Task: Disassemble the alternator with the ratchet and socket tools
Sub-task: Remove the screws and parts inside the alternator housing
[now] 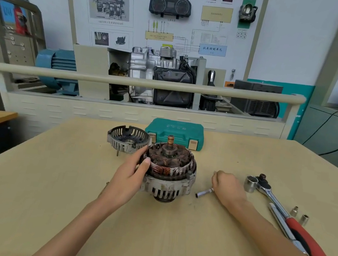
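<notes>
Two hands on the table. Left hand [132,171] rests against the left side of the alternator [169,170], thumb laid on the exposed stator windings [166,169], fingers curved round the far side; it steadies rather than lifts. Right hand [227,188] lies knuckles-up on the tabletop just right of the alternator, fingers curled under. A slim socket [204,192] pokes out from beneath it, so it looks to be pinching that socket's end, though the contact itself is hidden.

Alternator stands at table centre, pulley end down, rotor shaft [170,142] with copper slip rings pointing up. Rear cover [128,138] already off, lying behind and to the left, near but apart. Green case [175,131] closed, directly behind.

Right of the hand: ratchet [270,195] with a large socket [250,183] at its head, red pliers [309,243] crossing its handle, two small sockets [300,215] beside them.

Judgement: housing split, stator and rotor not yet pulled.

Risks:
- Thumb pressure on the windings could scrape enamel or bend leads.
- Body sits on its narrow pulley end; a sideways pull may tip it.
- Loose sockets can roll off the table [26,206].
- Lifting the stator unevenly may jam it in the front housing [166,191].
</notes>
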A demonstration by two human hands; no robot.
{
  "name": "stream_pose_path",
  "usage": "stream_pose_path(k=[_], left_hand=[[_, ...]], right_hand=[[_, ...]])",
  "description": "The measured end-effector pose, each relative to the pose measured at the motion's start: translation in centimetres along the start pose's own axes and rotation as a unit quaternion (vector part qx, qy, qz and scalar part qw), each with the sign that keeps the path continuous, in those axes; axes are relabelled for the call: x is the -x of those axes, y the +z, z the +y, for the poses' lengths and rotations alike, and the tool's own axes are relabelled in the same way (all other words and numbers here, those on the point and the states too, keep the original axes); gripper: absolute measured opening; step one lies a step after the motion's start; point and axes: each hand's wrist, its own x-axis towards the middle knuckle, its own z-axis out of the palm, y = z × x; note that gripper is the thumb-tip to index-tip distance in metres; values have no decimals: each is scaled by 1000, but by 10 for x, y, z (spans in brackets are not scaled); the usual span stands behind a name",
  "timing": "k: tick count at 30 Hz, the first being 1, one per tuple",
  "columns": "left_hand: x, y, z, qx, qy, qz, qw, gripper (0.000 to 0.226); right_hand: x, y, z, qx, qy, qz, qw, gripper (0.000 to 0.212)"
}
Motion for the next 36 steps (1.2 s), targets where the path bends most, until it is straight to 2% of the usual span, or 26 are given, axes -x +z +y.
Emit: stream_pose_path(k=[4, 6, 8, 10, 12, 13, 15, 18, 20, 22, 29, 31, 33, 36], left_hand=[[3, 1, 3, -13, -9, 14, 1000, 44], [2, 3, 4, -26, -1, 22, 999, 41], [2, 3, 4, -27, -1, 23, 999, 37], [3, 3, 4, -14, -12, 20, 1000, 38], [5, 4, 6, -4, -20, 27, 999, 41], [6, 6, 7, -1, -20, 37, 999, 41], [8, 11, 10, 1, -23, 58, 998, 40], [13, 13, 12, -4, -29, 37, 999, 50], [15, 12, 13, -5, -24, -5, 1000, 56], [16, 11, 15, 6, -23, -32, 999, 56], [11, 23, 10, -40, 15, 2, 999, 52], [12, 25, 7, -38, 22, 16, 999, 58], [13, 26, 5, -35, 31, 31, 998, 60], [12, 24, 2, -53, 52, 52, 996, 47]], right_hand=[[-7, -12, 4, -147, 52, -2, 988, 52], [-10, -20, 3, -260, 117, -32, 958, 55], [-15, -29, 1, -383, 197, -113, 895, 52], [-19, -40, 3, -445, 258, -241, 823, 43], [-22, -50, 5, -485, 281, -350, 751, 39], [-23, -53, 6, -501, 283, -376, 726, 42], [-22, -57, 5, -531, 283, -380, 702, 45], [-22, -66, -2, -607, 270, -308, 681, 39], [-22, -77, -9, -616, 229, -256, 709, 35], [-22, -89, -20, -581, 175, -214, 765, 32], [-10, -114, -67, -422, 43, -76, 902, 26], [-5, -115, -78, -341, -19, -28, 940, 34], [0, -117, -87, -289, -66, 9, 955, 39], [6, -118, -96, -222, -118, 34, 967, 38]])
